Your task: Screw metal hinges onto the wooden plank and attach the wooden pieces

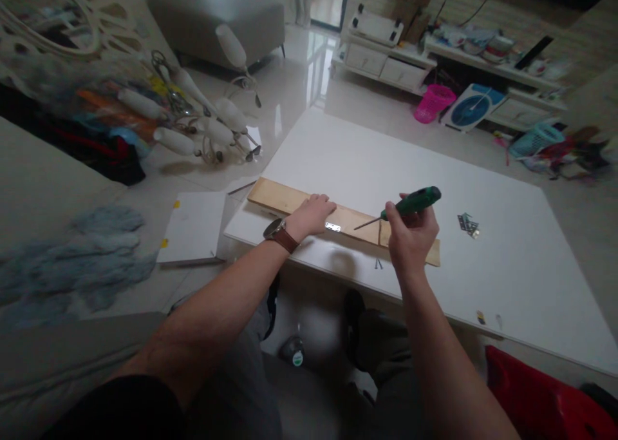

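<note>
A pale wooden plank (284, 200) lies along the near edge of a white table (434, 189). My left hand (313, 214), with a brown-strapped watch on the wrist, rests on the plank with its fingers curled beside a small metal hinge (333, 227). My right hand (410, 234) is closed round a green-handled screwdriver (410, 203), held above the plank with its thin shaft pointing left and down toward the hinge. A few loose screws (378, 264) lie on the table just in front of the plank.
More metal hinges (468, 224) lie on the table to the right. A white board (193, 227) and a chandelier (203, 118) sit on the floor at left. A red object (531, 395) is at lower right. A pink basket (433, 102) stands by the far cabinet.
</note>
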`<state>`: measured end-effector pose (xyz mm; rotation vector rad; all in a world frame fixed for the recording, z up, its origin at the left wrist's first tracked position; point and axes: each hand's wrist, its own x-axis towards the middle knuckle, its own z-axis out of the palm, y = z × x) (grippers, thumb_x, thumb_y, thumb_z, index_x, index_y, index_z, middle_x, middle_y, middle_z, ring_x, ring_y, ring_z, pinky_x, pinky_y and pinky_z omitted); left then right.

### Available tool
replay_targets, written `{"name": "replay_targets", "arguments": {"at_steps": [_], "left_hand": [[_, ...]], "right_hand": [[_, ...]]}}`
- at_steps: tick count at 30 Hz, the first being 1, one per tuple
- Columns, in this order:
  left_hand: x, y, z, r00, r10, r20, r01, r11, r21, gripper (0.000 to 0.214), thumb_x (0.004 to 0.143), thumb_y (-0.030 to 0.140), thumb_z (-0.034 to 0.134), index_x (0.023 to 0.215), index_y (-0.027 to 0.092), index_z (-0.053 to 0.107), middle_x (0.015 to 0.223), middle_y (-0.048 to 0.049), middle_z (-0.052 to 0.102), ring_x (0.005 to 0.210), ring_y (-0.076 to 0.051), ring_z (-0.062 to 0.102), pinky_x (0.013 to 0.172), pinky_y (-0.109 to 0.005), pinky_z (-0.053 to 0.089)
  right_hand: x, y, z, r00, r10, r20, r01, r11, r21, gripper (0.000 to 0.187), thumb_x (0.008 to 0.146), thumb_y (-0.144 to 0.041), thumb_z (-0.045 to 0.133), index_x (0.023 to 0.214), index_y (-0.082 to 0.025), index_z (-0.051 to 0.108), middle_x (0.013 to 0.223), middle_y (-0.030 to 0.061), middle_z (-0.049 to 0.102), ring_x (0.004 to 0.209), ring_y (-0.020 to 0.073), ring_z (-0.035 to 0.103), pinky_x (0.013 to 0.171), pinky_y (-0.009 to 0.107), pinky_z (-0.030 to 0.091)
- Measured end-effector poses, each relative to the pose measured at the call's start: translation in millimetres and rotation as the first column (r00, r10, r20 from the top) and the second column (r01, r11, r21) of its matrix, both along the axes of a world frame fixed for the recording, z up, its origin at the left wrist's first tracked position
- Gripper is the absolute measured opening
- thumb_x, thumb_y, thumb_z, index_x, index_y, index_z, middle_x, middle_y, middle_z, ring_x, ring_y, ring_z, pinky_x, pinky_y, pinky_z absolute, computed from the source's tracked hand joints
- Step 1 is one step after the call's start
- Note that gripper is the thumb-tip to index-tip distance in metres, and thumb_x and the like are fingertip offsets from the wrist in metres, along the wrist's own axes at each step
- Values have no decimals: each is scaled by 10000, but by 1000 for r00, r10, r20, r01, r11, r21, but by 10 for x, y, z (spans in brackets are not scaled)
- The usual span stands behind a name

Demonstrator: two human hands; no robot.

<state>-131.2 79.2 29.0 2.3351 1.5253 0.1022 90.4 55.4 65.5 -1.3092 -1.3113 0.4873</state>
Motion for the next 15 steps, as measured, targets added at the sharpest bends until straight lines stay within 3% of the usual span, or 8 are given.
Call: {"name": "replay_targets", "arguments": {"at_steps": [4,9,15], "left_hand": [[62,10,-9,997,-37,61,36,999,21,355,818,106,704,1166,170,674,1280,-150,633,1194,-300,563,1072,-418,482],[141,54,-25,988,-55,146,49,998,44,550,800,260,838,1308,159,654,1348,-154,629,1227,-309,555,1088,-414,474],[251,66,46,982,-10,189,4,999,34,395,1004,393,640,1295,127,671,1327,-168,650,1235,-306,556,1121,-432,451]], "right_hand": [[211,-83,4,995,7,97,-6,1000,-7,394,802,-435,817,1106,-216,696,900,13,727,725,161,681,653,327,586],[513,-207,-54,974,35,222,-21,998,-67,382,767,-392,823,1072,-234,658,866,-12,716,681,152,695,589,284,603],[852,-309,-168,907,97,411,-26,984,-175,278,780,-402,794,915,-237,616,772,-23,705,608,170,706,563,305,627]]}}
